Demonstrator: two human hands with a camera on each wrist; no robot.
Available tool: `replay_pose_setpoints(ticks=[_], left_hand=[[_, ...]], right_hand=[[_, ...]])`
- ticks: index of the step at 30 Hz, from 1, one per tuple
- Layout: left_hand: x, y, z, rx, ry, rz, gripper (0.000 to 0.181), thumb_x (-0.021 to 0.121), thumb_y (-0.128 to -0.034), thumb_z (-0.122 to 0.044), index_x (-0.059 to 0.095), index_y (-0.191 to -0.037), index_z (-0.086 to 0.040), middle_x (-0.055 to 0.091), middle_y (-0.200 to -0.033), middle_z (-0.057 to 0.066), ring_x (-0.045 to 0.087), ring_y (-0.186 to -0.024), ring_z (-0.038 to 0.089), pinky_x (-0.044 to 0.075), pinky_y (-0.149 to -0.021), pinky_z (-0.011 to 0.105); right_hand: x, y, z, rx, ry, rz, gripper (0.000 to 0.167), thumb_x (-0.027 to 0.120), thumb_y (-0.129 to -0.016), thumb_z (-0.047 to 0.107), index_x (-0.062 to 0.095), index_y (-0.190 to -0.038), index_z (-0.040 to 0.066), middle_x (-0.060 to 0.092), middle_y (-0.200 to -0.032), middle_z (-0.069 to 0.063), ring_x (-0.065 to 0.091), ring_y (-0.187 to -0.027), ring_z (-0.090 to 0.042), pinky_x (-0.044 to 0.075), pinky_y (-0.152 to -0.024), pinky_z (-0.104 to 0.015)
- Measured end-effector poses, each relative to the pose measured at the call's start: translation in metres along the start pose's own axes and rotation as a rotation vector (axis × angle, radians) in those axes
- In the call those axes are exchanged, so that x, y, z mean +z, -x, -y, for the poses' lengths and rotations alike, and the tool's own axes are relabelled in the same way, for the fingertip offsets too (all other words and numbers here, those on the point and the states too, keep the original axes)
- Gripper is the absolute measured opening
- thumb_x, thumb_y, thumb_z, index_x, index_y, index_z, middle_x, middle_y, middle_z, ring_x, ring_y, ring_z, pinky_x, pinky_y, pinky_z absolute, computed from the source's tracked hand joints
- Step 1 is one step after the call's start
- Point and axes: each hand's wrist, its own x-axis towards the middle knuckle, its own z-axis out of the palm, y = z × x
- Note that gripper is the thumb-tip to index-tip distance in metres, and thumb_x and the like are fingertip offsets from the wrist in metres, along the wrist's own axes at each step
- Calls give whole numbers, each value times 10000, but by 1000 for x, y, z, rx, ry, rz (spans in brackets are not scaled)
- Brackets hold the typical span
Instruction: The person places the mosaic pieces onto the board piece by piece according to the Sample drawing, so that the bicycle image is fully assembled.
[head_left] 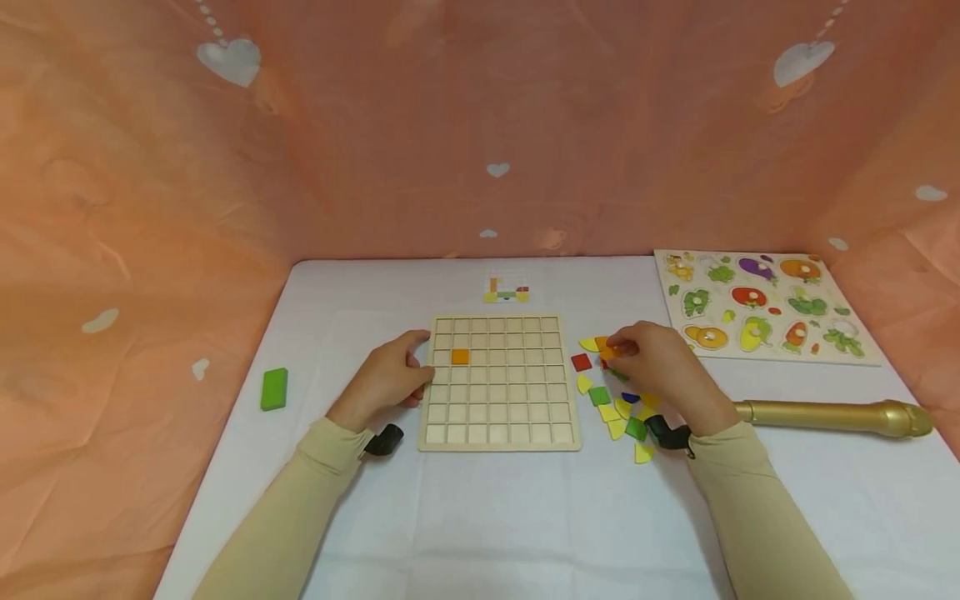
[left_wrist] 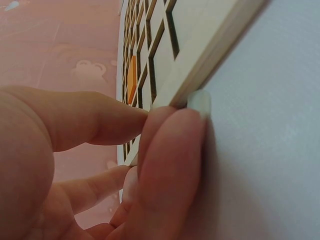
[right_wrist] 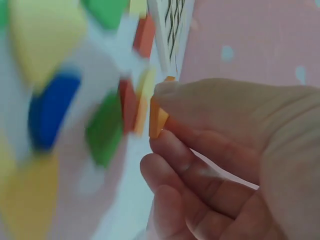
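A wooden grid board [head_left: 498, 446] lies in the middle of the table, with one orange square tile [head_left: 461, 357] in a cell at its upper left. My left hand [head_left: 386, 371] holds the board's left edge, thumb and fingers pinching the rim [left_wrist: 192, 75] in the left wrist view. Right of the board, my right hand [head_left: 652, 358] pinches an orange tile [right_wrist: 159, 117] between thumb and fingers, just above the loose pieces. Among these are a red square [head_left: 581, 362], a green square [head_left: 599, 396], a blue piece [right_wrist: 55, 112] and several yellow pieces [head_left: 607, 413].
A small pattern card [head_left: 507, 286] lies beyond the board. At the far right is a vegetable puzzle board [head_left: 772, 308], with a gold tube-shaped object [head_left: 832, 416] in front of it. A green block [head_left: 274, 389] sits on the left. Patterned orange cloth [head_left: 480, 125] surrounds the table.
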Motion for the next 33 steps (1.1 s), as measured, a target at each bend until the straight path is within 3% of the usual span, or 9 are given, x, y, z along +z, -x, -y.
replay_pose_setpoints(ticks=[5,10,18,26,33], left_hand=[[1,1,-2,6,-19,-7,681,684,-1030,-153,406,-1651,-135,633,-998,130,684,-671,180,612,-628,283],[1,2,-3,15,-22,-9,681,682,-1032,-154,405,-1653,-136,634,-989,126,684,-668,175,612,-625,284],[4,1,-1,27,-29,-13,675,686,-1023,-154,421,-1643,-129,645,-979,119,682,-654,174,611,-618,289],[3,1,-1,29,-36,-13,665,695,-1023,-167,432,-1633,-125,641,-952,111,677,-653,185,608,-625,290],[3,2,-2,30,-44,-13,667,702,-1023,-171,434,-1632,-126,643,-940,110,677,-644,189,603,-622,292]], right_hand=[[16,-9,23,-132,-4,25,289,786,-982,183,771,-1224,27,715,-1060,-108,634,-914,-241,555,-806,-365],[32,-21,60,-241,22,26,250,800,-963,164,793,-1185,49,739,-1083,-86,663,-954,-238,569,-899,-418],[64,-34,115,-327,38,90,286,812,-964,209,800,-1226,97,742,-1130,-46,649,-992,-224,564,-959,-404],[87,-38,136,-434,45,70,199,803,-978,183,827,-1151,87,720,-1030,-35,625,-895,-195,559,-862,-355],[95,-39,143,-465,81,71,234,784,-969,136,820,-1196,86,719,-1049,-34,645,-940,-183,589,-905,-367]])
